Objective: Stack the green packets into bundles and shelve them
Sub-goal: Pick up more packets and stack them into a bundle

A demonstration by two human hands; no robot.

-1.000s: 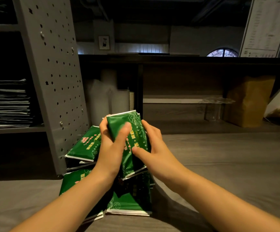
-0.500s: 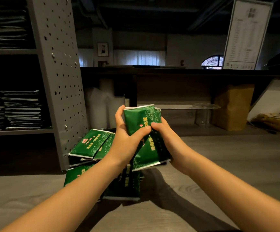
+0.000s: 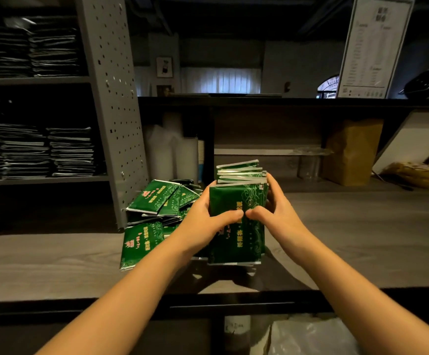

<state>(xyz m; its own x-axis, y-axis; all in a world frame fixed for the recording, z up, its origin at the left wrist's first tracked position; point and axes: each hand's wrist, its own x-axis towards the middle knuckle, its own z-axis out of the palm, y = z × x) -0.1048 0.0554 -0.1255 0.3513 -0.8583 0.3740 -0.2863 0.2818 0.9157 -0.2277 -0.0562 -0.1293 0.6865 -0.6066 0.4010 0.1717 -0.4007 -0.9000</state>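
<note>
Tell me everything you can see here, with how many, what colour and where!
bundle of packets: one, green, upright, held between both hands
loose packets: several, green, heaped on the counter left of the bundle
counter: one, grey wood, in front
shelf upright: one, grey with holes, left
flat stacks: several, dark, on the left shelves
paper bag: one, brown, back right
sign: one, white, top right
plastic bag: one, whitish, bottom right
left hand: one, grips the bundle's left side
right hand: one, grips the bundle's right side
</note>
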